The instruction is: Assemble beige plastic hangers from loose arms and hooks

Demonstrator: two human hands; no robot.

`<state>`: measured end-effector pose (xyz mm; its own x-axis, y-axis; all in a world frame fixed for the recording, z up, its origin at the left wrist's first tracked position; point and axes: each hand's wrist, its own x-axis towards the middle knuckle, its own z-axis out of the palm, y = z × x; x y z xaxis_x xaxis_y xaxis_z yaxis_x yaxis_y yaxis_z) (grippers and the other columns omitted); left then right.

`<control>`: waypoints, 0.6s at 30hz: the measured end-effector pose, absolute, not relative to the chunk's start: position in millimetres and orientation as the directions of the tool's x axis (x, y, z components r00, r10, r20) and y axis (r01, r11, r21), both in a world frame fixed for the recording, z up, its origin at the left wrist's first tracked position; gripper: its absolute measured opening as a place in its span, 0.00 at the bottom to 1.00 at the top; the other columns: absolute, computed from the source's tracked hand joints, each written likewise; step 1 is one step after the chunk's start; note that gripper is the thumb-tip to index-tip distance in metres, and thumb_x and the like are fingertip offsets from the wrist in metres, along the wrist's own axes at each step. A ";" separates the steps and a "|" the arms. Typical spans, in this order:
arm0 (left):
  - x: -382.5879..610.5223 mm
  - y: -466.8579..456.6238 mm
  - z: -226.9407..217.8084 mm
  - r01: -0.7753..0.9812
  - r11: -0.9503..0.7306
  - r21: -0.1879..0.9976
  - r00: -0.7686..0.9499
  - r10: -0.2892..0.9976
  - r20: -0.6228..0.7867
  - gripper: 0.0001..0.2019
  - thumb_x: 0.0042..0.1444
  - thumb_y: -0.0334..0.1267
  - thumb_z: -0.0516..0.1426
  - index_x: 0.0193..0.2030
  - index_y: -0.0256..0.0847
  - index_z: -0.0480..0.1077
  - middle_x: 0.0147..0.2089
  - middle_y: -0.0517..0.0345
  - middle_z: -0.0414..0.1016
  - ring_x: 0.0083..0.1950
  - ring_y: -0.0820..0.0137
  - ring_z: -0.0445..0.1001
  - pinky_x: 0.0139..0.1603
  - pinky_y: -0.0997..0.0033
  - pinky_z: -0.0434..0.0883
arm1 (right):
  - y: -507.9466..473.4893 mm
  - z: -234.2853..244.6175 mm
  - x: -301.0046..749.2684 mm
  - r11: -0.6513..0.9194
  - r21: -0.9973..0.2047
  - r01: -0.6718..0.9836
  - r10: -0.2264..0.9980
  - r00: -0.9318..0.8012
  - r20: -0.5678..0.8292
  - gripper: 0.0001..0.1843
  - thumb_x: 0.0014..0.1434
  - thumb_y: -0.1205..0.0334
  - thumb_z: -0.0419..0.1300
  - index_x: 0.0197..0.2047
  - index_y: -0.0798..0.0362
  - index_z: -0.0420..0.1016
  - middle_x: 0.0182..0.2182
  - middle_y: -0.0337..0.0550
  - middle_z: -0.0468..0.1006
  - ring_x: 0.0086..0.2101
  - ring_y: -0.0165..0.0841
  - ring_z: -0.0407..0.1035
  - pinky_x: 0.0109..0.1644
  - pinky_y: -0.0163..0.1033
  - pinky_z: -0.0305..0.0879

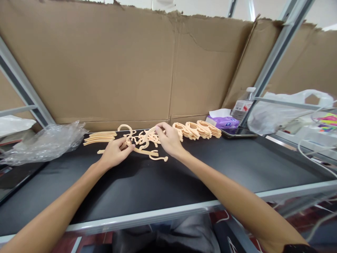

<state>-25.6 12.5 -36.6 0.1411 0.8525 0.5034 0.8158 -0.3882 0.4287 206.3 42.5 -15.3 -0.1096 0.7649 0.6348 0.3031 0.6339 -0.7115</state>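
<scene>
- The left hand (115, 151) rests low on the black tabletop (147, 186), its fingers pinched on one of the peach-coloured plastic pieces at the near left edge of the loose pile of pieces (143, 142).
- The right hand (170, 140) reaches in from the right with fingers curled over the top of the same pile, its fingertips closed on a curved piece at about the pile's middle.
- The pile is a tangle of thin hooks, loops and curved strips lying flat on the tabletop, between the two hands and close to the cardboard wall (110, 66) at the back.
- One long curved strip (147, 153) runs along the near side of the pile, from beneath the left fingers toward the right wrist, and ends in a small round tip.
- To the left of the pile, just apart from it, lies a neat bundle of long curved strips (100, 137), side by side.
- To the right of the pile, past the right hand, stands a row of stacked ring-shaped pieces (198, 129) of the same colour.
- A crumpled clear plastic bag (44, 140) sits on the left end of the tabletop.
- At the right back corner are a purple tissue pack (223, 120), a plastic water bottle (243, 103) and a phone (238, 132) lying flat.
- Further right, a white plastic bag (284, 109) rests beyond a grey metal frame post (276, 52).
</scene>
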 end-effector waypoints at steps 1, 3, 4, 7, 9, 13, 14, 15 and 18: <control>-25.5 12.5 -36.7 0.819 -0.384 0.427 0.139 0.853 0.502 0.14 0.56 0.47 0.55 0.25 0.41 0.61 0.20 0.68 0.48 0.23 0.75 0.53 0.27 0.73 0.53 | 41.7 -15.4 205.7 0.644 -0.705 0.297 0.757 -0.115 0.643 0.09 0.64 0.61 0.52 0.35 0.53 0.71 0.31 0.41 0.77 0.33 0.33 0.70 0.40 0.40 0.63; -25.3 12.5 -36.5 0.823 -0.379 0.423 0.138 0.856 0.498 0.14 0.56 0.47 0.55 0.25 0.41 0.62 0.20 0.68 0.49 0.23 0.75 0.53 0.27 0.72 0.53 | 40.4 -16.2 204.4 0.663 -0.694 0.282 0.742 -0.121 0.659 0.09 0.64 0.61 0.52 0.35 0.53 0.70 0.32 0.41 0.77 0.34 0.33 0.70 0.41 0.40 0.63; -25.1 12.4 -36.4 0.824 -0.378 0.423 0.139 0.858 0.495 0.14 0.56 0.47 0.55 0.25 0.41 0.62 0.20 0.68 0.50 0.23 0.75 0.53 0.27 0.72 0.53 | 40.0 -16.7 203.8 0.669 -0.691 0.274 0.737 -0.121 0.665 0.09 0.64 0.61 0.52 0.35 0.53 0.70 0.32 0.42 0.77 0.35 0.33 0.70 0.41 0.40 0.63; -24.5 11.8 -35.8 0.822 -0.380 0.425 0.144 0.860 0.490 0.14 0.56 0.47 0.55 0.26 0.41 0.63 0.20 0.68 0.50 0.23 0.75 0.53 0.27 0.73 0.53 | 39.4 -18.2 202.3 0.672 -0.695 0.255 0.735 -0.120 0.667 0.09 0.64 0.60 0.51 0.35 0.53 0.69 0.31 0.41 0.76 0.34 0.33 0.70 0.41 0.40 0.64; -23.6 10.8 -35.7 0.819 -0.389 0.421 0.158 0.859 0.487 0.14 0.56 0.46 0.55 0.26 0.41 0.63 0.20 0.69 0.50 0.23 0.75 0.52 0.27 0.73 0.53 | 39.1 -18.7 201.4 0.665 -0.709 0.235 0.744 -0.120 0.658 0.09 0.63 0.59 0.52 0.35 0.52 0.69 0.31 0.41 0.76 0.33 0.33 0.71 0.39 0.40 0.64; -20.2 8.1 -36.0 0.817 -0.405 0.410 0.184 0.858 0.480 0.13 0.57 0.46 0.54 0.27 0.41 0.63 0.19 0.69 0.50 0.22 0.76 0.52 0.26 0.74 0.53 | 37.2 -18.0 199.2 0.658 -0.727 0.197 0.752 -0.115 0.649 0.06 0.61 0.59 0.54 0.35 0.52 0.67 0.29 0.39 0.75 0.32 0.32 0.71 0.37 0.39 0.65; -19.3 7.5 -36.2 0.818 -0.407 0.407 0.188 0.857 0.480 0.14 0.57 0.47 0.55 0.27 0.41 0.63 0.19 0.69 0.50 0.22 0.76 0.52 0.26 0.74 0.53 | 36.5 -17.6 198.6 0.657 -0.731 0.186 0.753 -0.119 0.647 0.06 0.61 0.59 0.55 0.35 0.51 0.67 0.29 0.38 0.74 0.32 0.32 0.71 0.37 0.39 0.65; -18.5 7.0 -36.3 0.819 -0.409 0.402 0.192 0.856 0.480 0.14 0.57 0.47 0.55 0.27 0.41 0.63 0.19 0.69 0.51 0.22 0.76 0.52 0.26 0.74 0.53 | 35.9 -17.3 198.1 0.653 -0.737 0.174 0.757 -0.124 0.642 0.05 0.60 0.59 0.55 0.35 0.51 0.66 0.28 0.38 0.74 0.32 0.32 0.72 0.37 0.38 0.65; -16.7 6.4 -36.3 0.823 -0.409 0.394 0.197 0.856 0.478 0.14 0.57 0.47 0.55 0.27 0.40 0.63 0.19 0.69 0.52 0.22 0.76 0.52 0.26 0.74 0.53 | 34.4 -17.1 196.6 0.636 -0.761 0.129 0.772 -0.128 0.623 0.05 0.60 0.59 0.55 0.35 0.51 0.65 0.28 0.37 0.74 0.31 0.32 0.72 0.36 0.38 0.65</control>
<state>-16.7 6.4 -36.3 0.1967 0.8559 0.4783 0.8228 -0.4094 0.3942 196.6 34.4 -17.1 -0.1284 0.7718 0.6228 0.1289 0.6357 -0.7611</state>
